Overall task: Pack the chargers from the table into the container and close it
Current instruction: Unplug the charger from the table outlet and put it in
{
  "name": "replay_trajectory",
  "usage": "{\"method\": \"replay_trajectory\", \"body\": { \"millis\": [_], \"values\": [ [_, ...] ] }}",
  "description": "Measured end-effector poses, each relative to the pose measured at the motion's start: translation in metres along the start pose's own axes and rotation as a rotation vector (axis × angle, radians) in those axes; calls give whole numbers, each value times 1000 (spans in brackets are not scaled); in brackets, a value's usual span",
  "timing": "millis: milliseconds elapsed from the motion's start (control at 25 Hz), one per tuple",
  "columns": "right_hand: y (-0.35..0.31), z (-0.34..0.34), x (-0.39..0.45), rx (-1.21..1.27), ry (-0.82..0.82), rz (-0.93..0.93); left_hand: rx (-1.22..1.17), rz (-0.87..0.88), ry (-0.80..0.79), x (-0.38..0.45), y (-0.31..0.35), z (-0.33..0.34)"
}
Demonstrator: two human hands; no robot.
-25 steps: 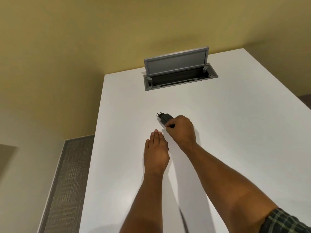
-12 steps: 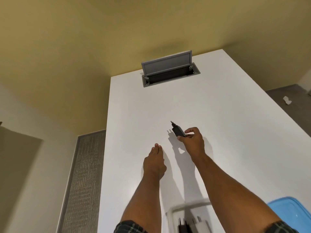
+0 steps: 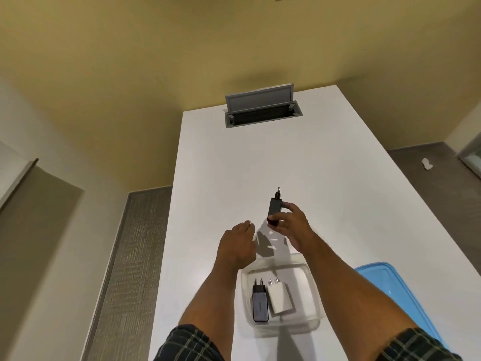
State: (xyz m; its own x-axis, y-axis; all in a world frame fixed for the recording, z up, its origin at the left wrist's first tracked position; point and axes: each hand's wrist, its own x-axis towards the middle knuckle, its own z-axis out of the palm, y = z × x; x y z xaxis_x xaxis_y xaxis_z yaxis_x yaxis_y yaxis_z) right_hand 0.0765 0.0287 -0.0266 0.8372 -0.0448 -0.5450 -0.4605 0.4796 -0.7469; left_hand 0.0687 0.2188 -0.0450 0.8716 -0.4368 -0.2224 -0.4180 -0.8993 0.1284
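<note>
My right hand [image 3: 290, 225] grips a black charger [image 3: 275, 207] by its lower end, prongs pointing away, lifted above the white table [image 3: 338, 194]. Just left of it, my left hand [image 3: 238, 242] hovers with fingers loosely together and holds nothing. Below both hands a clear plastic container [image 3: 313, 320] stands open on the table. Inside it lie a dark grey charger [image 3: 259, 304] and a white charger [image 3: 280, 298], side by side. The container's blue lid [image 3: 390, 285] rests on the table to the right, partly hidden by my right forearm.
A grey cable hatch [image 3: 261, 106] with its flap raised sits at the table's far end. The table's left edge drops to a textured grey floor strip [image 3: 130, 256]. On the floor at far right lies a small white scrap [image 3: 426, 163].
My right hand picked the black charger up off the table and drew it toward me. The view tilted down, so the container, its two chargers and the blue lid came into sight.
</note>
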Motion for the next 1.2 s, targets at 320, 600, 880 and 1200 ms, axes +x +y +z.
{"method": "replay_trajectory", "body": {
  "millis": [320, 600, 880, 1200],
  "values": [
    [-5, -25, -61, -870, 9, -141, 36, 217, 6, -65, 23, 2],
    [29, -48, -90, -1470, -244, -221, 70, 181, -150, -84, 28, 19],
    [65, -58, -103, -1766, -250, -335, 66, 162, -199, -79, 31, 27],
    [89, -57, -100, -1812, -75, -153, 80, 114, -227, -79, 36, 28]
  ]
}}
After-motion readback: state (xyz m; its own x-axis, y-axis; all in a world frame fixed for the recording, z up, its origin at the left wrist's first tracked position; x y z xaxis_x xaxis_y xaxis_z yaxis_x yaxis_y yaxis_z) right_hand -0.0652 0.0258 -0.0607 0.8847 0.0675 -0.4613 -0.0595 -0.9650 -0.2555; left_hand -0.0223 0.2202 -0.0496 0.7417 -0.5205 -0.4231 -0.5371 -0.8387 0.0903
